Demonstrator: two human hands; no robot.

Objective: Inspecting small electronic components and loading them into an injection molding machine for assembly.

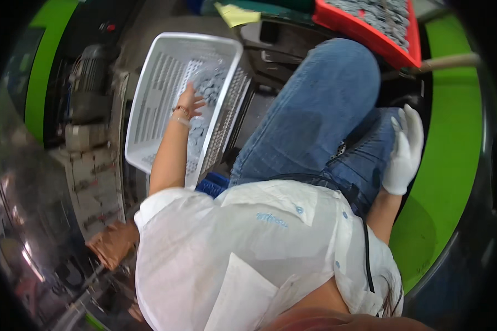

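The bare left hand [190, 103] reaches forward, fingers [199, 103] spread; the gloved right hand [405, 154] extends loosely, the 2 well apart.

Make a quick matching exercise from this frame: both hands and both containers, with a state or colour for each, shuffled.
Things:
1. Left hand
2. Right hand
3. Slotted basket
4. Bin

States or colours:
A. Red
B. Wearing a white glove
C. Bare, with a bracelet at the wrist
D. White

Pairs: 1-C, 2-B, 3-D, 4-A
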